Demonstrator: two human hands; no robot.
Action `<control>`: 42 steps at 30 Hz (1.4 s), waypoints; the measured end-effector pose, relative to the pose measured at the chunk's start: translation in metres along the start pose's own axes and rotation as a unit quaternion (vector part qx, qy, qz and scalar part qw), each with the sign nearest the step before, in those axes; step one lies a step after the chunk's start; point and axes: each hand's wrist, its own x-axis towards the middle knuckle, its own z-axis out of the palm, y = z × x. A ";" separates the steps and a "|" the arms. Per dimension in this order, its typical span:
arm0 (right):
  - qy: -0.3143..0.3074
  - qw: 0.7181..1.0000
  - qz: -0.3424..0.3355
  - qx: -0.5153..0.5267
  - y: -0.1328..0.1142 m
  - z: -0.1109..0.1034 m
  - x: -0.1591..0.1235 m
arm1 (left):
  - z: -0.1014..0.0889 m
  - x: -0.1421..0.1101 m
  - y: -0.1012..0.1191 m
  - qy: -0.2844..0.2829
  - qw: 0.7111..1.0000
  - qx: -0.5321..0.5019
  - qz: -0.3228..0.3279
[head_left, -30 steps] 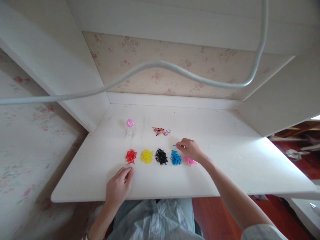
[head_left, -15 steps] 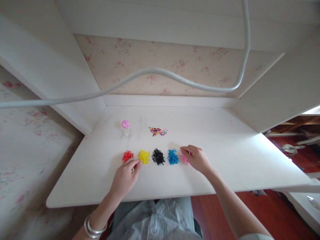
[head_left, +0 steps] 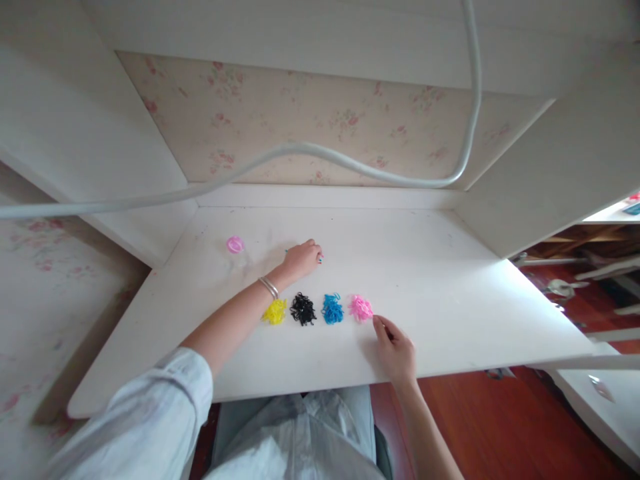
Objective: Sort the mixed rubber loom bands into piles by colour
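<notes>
My left hand (head_left: pixel 301 259) reaches over the mixed heap of small coloured rubber bands, fingers curled closed. Most of that heap is hidden under it; a few coloured bits (head_left: pixel 321 259) show at the fingertips. My right hand (head_left: pixel 397 348) has thumb and finger pinched together at the right edge of the pink rubber bands (head_left: pixel 361 308). Whatever either hand holds, if anything, is hidden. To the left of the pink pile lie blue rubber bands (head_left: pixel 333 309), black rubber bands (head_left: pixel 303 309) and yellow rubber bands (head_left: pixel 275 312), the yellow partly behind my left forearm.
A pink round lid or disc (head_left: pixel 235 245), seemingly on a clear container, stands at the back left of the white desk (head_left: pixel 425 280). A pale cable (head_left: pixel 370 171) hangs across the upper view. Side panels and a papered back wall enclose the desk.
My left hand has moved from the red pile forward to the mixed heap, its forearm now covering the red pile. My right hand let go of a blue band and moved nearer, beside the pink pile.
</notes>
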 end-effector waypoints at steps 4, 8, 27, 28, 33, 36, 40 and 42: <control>-0.014 1.000 -0.001 0.011 -0.005 -0.001 0.008 | 0.010 0.026 -0.005 -0.026 0.999 0.025 0.006; -0.015 1.000 0.001 0.013 -0.005 -0.002 0.010 | 0.011 0.037 -0.008 -0.045 0.998 0.041 0.014; -0.017 1.000 -0.006 0.003 -0.004 -0.001 0.008 | 0.014 -0.027 0.080 -0.075 0.992 -0.031 0.095; -0.020 1.000 -0.007 0.002 -0.004 -0.001 0.008 | 0.015 -0.028 0.084 -0.076 0.992 -0.033 0.098; -0.023 1.000 -0.010 0.006 -0.002 -0.001 0.008 | 0.019 -0.031 0.098 -0.080 0.990 -0.039 0.105; -0.020 1.000 -0.008 0.007 -0.002 -0.001 0.009 | 0.016 -0.033 0.099 -0.078 0.991 -0.044 0.103; -0.017 1.000 -0.006 0.012 -0.002 -0.002 0.009 | 0.005 -0.038 0.088 -0.057 0.993 -0.055 0.087; -0.015 1.000 -0.005 0.018 -0.002 -0.003 0.008 | -0.003 -0.045 0.076 -0.040 0.995 -0.060 0.075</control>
